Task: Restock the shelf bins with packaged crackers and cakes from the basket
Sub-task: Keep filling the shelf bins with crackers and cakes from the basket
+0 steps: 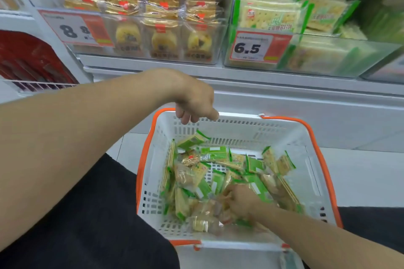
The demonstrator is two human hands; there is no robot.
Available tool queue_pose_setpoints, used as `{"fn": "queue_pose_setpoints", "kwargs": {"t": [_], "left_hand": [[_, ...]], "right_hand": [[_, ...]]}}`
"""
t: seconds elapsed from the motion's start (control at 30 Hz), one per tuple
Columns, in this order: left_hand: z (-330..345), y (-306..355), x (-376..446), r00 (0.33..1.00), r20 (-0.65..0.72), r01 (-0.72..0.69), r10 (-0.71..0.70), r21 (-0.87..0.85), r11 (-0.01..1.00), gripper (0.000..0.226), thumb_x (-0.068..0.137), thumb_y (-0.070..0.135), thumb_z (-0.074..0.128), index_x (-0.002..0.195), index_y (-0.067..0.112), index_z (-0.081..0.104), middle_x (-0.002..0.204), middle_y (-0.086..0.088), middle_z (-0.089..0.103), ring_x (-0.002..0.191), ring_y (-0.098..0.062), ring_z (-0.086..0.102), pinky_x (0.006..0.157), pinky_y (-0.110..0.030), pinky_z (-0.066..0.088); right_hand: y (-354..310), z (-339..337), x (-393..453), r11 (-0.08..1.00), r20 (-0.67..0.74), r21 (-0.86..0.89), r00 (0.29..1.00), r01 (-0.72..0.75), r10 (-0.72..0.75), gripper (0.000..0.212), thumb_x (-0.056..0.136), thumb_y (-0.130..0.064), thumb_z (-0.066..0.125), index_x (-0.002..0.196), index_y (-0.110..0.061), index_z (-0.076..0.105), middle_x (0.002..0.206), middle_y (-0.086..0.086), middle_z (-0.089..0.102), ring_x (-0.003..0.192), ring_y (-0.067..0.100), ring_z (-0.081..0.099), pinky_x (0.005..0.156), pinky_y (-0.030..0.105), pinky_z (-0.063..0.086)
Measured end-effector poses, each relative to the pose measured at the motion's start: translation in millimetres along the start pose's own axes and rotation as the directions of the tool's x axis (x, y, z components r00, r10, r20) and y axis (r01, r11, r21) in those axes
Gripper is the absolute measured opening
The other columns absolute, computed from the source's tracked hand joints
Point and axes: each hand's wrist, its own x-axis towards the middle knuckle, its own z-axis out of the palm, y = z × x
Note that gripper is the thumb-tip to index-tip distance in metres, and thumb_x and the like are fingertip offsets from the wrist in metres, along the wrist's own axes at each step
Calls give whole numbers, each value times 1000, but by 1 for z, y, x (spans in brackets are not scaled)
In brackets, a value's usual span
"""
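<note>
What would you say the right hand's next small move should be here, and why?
Probably close the right hand on one green cracker pack and lift it: it is already down among the loose packs in the basket, apparently holding nothing yet.

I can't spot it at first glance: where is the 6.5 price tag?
In the head view, the 6.5 tag is upper right of centre, on the front of the bin of green cracker packs, above the basket.

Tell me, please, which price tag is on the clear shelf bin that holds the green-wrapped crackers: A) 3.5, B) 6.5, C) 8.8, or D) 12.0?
B: the orange-edged price tag reading 6.5 sits on the front of the right-hand bin, which holds the green-wrapped crackers.
</note>
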Motion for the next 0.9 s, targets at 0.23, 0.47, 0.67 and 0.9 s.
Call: {"fn": "queue_pose_setpoints", "kwargs": {"t": [0.23, 0.47, 0.67, 0.9], "left_hand": [[0, -3, 5, 1000, 4, -3, 3, 11, 1000, 49, 101, 55, 45, 116, 11, 63, 94, -4, 75, 85, -23, 73, 72, -31, 54], [1, 1, 8, 1000, -5, -26, 26, -2, 1000, 47, 103, 52, 44, 118, 10, 61, 84, 3, 70, 78, -16, 70, 70, -29, 54], [3, 2, 10, 1000, -2, -26, 26, 21, 999, 50, 101, 55, 44, 119, 12, 63, 93, -2, 74, 88, -21, 70, 75, -32, 54], [4, 8, 9, 999, -4, -38, 38, 51, 998, 53, 100, 59, 44, 121, 14, 61, 95, -5, 74, 97, -24, 68, 97, -45, 52]], "right_hand": [[-18, 12, 2, 972, 180, -185, 977, 146, -112, 47, 91, -50, 46, 120, -17, 61, 126, 11, 58, 119, 29, 50, 100, 40, 44], [-24, 9, 11, 952, 139, -215, 972, 217, -191, 45, 92, -44, 66, 130, -22, 58, 125, 6, 52, 117, 26, 51, 105, 41, 39], [-39, -28, 18, 935, 139, -241, 962, 262, -234, 26, 91, -28, 72, 106, -15, 56, 106, 6, 60, 95, 25, 56, 76, 31, 43], [-55, -143, -7, 831, 44, -497, 963, 251, -264, 38, 91, -48, 67, 100, -15, 52, 108, 8, 54, 103, 28, 56, 81, 34, 43]]}}
